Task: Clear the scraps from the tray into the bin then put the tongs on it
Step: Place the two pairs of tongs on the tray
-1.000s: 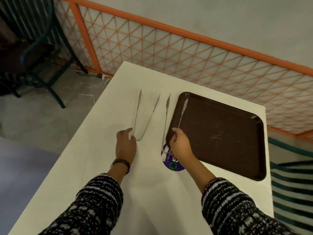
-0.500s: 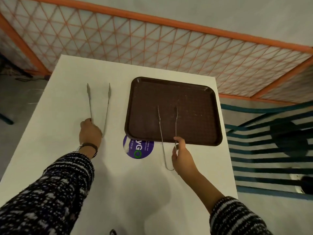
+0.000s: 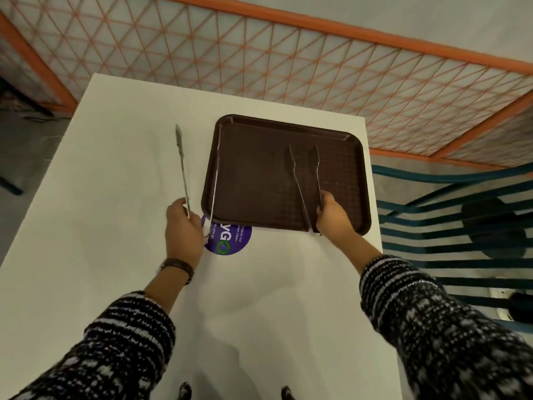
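The right hand [image 3: 331, 216] grips a pair of metal tongs near their hinge end, fingers closed around the right arm of the pair. These right tongs [image 3: 302, 183] lie over the tray's right half, their two tips spread apart and pointing away from the person, the hinge reaching past the tray's near rim. Whether they rest flat on the tray or are held just above it is hard to tell from this angle.

The left hand [image 3: 183, 229] is closed on a second pair, the left tongs [image 3: 182, 163], again at the hinge end. One arm of this pair stretches over the bare surface to the left of the tray; the other arm runs along the tray's left rim, pale against the brown. A dark watch [image 3: 180, 265] sits on the left wrist, and both forearms wear black-and-white knitted sleeves [image 3: 427, 321].

The brown tray [image 3: 253, 180] lies toward the far right of the white surface [image 3: 115, 197], with no scraps to be seen on it. Its near left corner covers part of a round purple sticker [image 3: 230, 241] with green and white print.

Beyond the surface stands an orange mesh fence [image 3: 288, 59]. To the right is a teal slatted chair [image 3: 461, 226].
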The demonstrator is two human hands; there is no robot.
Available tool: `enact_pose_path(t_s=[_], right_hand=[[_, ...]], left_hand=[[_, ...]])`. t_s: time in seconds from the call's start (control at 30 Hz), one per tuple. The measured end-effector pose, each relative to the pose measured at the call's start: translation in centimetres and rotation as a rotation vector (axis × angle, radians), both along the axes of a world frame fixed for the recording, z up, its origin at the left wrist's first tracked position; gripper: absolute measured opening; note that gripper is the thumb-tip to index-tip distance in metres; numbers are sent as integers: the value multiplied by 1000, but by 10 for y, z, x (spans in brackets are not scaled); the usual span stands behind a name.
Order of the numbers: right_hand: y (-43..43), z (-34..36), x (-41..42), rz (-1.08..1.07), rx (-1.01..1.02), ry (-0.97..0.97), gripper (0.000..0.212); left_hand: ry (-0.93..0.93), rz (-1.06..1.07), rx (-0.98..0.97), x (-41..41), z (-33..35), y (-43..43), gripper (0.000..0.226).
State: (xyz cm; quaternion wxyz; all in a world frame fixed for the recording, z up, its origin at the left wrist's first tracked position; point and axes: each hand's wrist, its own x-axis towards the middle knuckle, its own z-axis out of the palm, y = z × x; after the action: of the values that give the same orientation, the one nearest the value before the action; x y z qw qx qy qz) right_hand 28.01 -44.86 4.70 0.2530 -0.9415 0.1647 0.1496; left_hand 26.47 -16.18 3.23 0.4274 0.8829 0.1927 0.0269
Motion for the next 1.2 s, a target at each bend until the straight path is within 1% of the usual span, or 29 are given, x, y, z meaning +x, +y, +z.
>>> enact_pose_path(t_s=[0.1, 0.2, 0.3, 0.4, 0.47, 0.6, 0.7, 0.8, 1.0, 1.2], right_hand=[[-13, 0, 23, 20, -62, 73, 57], [-21, -5, 36, 57, -84, 79, 50], [-23, -8, 40, 23, -110, 80, 44], [-22, -13, 38, -27, -68, 55, 40], [-20, -17, 35, -54, -32, 63, 38], [-15, -20, 30, -145, -1, 93, 39], [-12, -22, 26, -205, 26, 78, 35], [-9, -22, 24, -259, 27, 80, 37], [-6, -23, 29, -334, 74, 110, 43], [-7, -19, 28, -340, 108, 113, 40]], left_hand=[[25, -26, -60, -17, 2, -17, 36], [51, -40, -109, -31, 2, -29, 35], [62, -50, -130, -38, -1, -37, 36], [68, -59, -146, -41, -6, -42, 38], [62, -59, -124, -40, -6, -43, 38], [47, -75, -99, -35, -3, -49, 34], [78, -67, -116, -34, 0, -55, 36], [80, -74, -134, -37, 0, -60, 38], [80, -81, -145, -38, -4, -67, 38], [59, -89, -114, -34, -1, -71, 35]])
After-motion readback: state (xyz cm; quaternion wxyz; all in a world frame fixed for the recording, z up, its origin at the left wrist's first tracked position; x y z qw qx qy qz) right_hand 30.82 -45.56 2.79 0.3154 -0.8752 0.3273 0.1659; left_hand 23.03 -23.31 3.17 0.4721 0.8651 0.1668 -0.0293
